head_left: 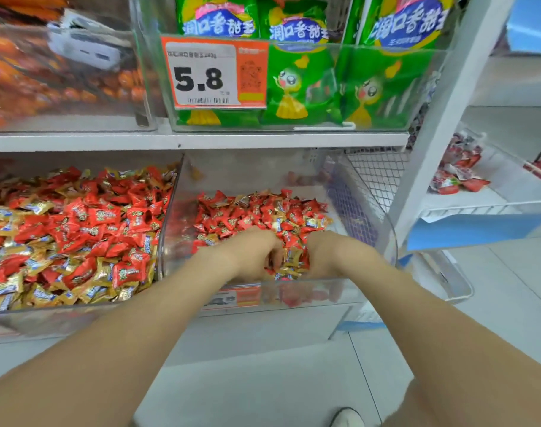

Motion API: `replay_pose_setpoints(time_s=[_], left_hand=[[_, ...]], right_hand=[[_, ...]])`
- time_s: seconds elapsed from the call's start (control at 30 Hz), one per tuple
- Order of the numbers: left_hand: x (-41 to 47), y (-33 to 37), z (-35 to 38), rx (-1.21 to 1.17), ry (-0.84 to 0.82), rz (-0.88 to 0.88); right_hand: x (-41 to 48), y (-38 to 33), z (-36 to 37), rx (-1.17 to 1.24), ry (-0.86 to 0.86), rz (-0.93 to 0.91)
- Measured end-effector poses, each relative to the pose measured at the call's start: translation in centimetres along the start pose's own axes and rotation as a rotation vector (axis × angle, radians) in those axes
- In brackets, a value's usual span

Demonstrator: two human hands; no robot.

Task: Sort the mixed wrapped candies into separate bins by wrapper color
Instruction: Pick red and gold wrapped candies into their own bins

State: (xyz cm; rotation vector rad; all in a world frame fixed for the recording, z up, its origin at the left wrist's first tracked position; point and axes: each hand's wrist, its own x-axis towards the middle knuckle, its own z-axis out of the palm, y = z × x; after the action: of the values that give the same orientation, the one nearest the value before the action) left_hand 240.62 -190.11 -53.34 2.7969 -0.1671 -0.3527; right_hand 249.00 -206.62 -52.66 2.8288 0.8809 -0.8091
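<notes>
Two clear plastic bins stand side by side on the lower shelf. The left bin is heaped with mixed red and gold wrapped candies. The right bin holds mostly red candies with a few gold ones. Both my hands are inside the right bin at its near side. My left hand has its fingers curled into the pile. My right hand faces it, fingers curled too. Between them lies a small clump of gold-wrapped candies; whether either hand pinches one is hidden.
The upper shelf carries a clear bin of green snack bags with a 5.8 price tag, and a bin of orange packs. A wire basket and a white upright stand right. More red candies lie on a side rack.
</notes>
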Motion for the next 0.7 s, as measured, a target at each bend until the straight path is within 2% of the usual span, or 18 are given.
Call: replay_pose_setpoints(time_s=[0.1,0.27,0.37,0.43,0.57,0.7], left_hand=[[0.2,-0.4,0.0,-0.007,-0.028,-0.057],[0.6,-0.2,-0.3,0.03,0.058,-0.077],[0.8,0.8,-0.5,-0.103,0.062,-0.051],[0.9,1.4,-0.6,-0.155,0.01,-0.003],[1.0,1.8,0.2,-0.068,-0.064,0.019],[1.1,1.7,0.5,-0.063,-0.051,0.047]], right_hand=[[0.0,0.2,-0.1,0.042,-0.01,-0.029],[-0.9,1.7,-0.4,0.176,-0.007,-0.031],[-1.7,3.0,-1.0,0.316,0.015,-0.01],[-2.2,3.6,-1.3,0.361,0.062,-0.01],[-1.5,3.6,-1.1,0.493,0.28,0.0],[-0.5,2.8,-0.3,0.382,0.347,-0.079]])
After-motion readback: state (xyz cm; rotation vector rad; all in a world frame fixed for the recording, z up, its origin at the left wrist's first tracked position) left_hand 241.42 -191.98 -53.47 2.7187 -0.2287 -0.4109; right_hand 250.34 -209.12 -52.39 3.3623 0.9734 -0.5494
